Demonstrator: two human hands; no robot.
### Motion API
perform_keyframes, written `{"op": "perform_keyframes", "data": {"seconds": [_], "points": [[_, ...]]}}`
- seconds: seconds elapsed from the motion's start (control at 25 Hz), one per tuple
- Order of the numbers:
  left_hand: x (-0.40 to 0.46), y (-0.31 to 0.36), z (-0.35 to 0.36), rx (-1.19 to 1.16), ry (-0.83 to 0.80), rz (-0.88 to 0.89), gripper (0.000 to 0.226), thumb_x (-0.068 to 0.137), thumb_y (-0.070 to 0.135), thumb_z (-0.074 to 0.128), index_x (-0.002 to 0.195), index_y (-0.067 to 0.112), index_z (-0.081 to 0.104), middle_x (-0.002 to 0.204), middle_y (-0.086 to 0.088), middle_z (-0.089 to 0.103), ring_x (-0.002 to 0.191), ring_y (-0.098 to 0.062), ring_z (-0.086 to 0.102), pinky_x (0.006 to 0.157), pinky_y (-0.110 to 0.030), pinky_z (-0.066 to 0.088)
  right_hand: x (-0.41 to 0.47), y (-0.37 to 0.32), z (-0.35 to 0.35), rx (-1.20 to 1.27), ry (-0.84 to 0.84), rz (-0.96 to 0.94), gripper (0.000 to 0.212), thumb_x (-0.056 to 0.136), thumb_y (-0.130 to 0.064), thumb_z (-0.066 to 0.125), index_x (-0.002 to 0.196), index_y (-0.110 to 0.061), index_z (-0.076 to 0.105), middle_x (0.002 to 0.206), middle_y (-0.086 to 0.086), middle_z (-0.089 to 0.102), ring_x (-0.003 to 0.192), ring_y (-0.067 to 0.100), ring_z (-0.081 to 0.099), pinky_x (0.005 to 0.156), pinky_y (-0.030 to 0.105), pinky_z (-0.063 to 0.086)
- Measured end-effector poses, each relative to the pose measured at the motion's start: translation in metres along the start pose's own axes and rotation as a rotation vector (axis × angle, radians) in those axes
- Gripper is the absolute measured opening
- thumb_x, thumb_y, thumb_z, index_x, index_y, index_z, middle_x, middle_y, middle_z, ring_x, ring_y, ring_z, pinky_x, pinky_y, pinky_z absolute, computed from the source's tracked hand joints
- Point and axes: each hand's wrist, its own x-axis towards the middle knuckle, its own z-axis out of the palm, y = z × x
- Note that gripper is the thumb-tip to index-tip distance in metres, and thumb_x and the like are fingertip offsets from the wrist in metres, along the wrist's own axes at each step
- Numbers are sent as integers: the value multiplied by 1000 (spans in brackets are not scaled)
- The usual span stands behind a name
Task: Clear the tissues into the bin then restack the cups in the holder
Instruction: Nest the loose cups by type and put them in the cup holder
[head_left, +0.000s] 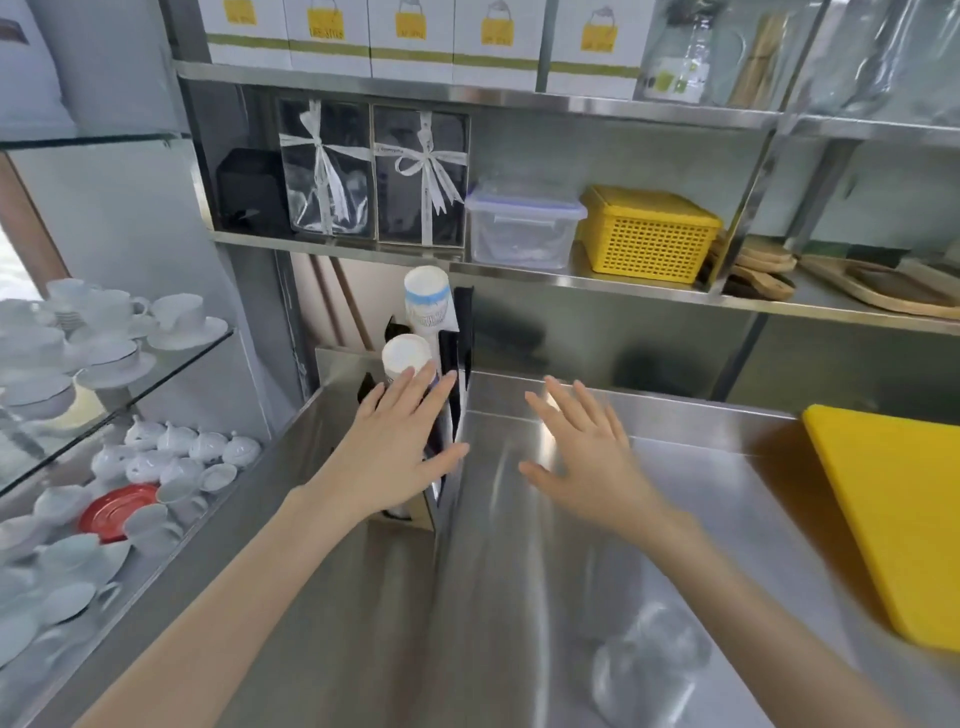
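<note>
A black cup holder (461, 332) stands at the back left corner of the steel counter (519, 597). Two stacks of white paper cups sit in it: a tall stack (427, 296) with a blue band behind, and a shorter stack (407, 354) in front. My left hand (395, 441) hovers flat with fingers spread over the holder, its fingertips at the shorter stack. My right hand (582, 457) is open with fingers apart above the bare counter, just right of the holder. Both hands hold nothing. A blurred clear plastic cup (649, 670) lies on the counter near me. No tissues or bin are in view.
A yellow cutting board (893, 519) lies at the right. Shelves above hold a yellow basket (647, 234), a clear lidded box (522, 223), gift bags and white boxes. A glass cabinet (104, 395) of white teacups and teapots stands at the left.
</note>
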Motion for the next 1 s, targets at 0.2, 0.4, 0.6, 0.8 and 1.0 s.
{"op": "perform_keyframes", "data": {"seconds": [0.2,0.4,0.6,0.8,1.0], "points": [[-41,49,38,-120,-80,0,86,73,68,20,143,24,-3,157,-1,-3,145,-19,0,117,-34,5,-61,32,0,21,-55,48,69,87,-48,45,143,-29,11,157,-4,-2,144,20,-9,117,42,-3],[-67,93,73,-213,-169,-22,80,86,51,45,142,24,-6,157,3,-7,145,-14,-3,117,-31,4,-107,57,7,37,-113,103,75,84,-52,50,143,-32,9,157,-4,-6,144,18,-10,117,42,-5],[-84,122,109,-338,-260,-53,85,83,51,50,142,26,-7,156,7,-3,144,-10,3,118,-33,10,-141,75,26,136,-144,161,82,80,-52,56,143,-32,7,157,-3,-3,145,17,-6,118,39,1],[-90,151,147,-525,-339,-154,92,80,46,58,142,25,-6,156,7,-5,144,-10,2,119,-36,13,-157,92,43,352,-234,255,94,76,-46,65,143,-33,1,157,4,1,145,19,0,118,37,12],[-86,166,184,-580,-445,-236,100,77,47,62,142,23,-9,157,3,-2,144,-16,7,118,-37,17,-162,105,60,499,-258,342,105,71,-39,70,142,-34,-7,151,1,16,135,19,30,104,34,37]]}}
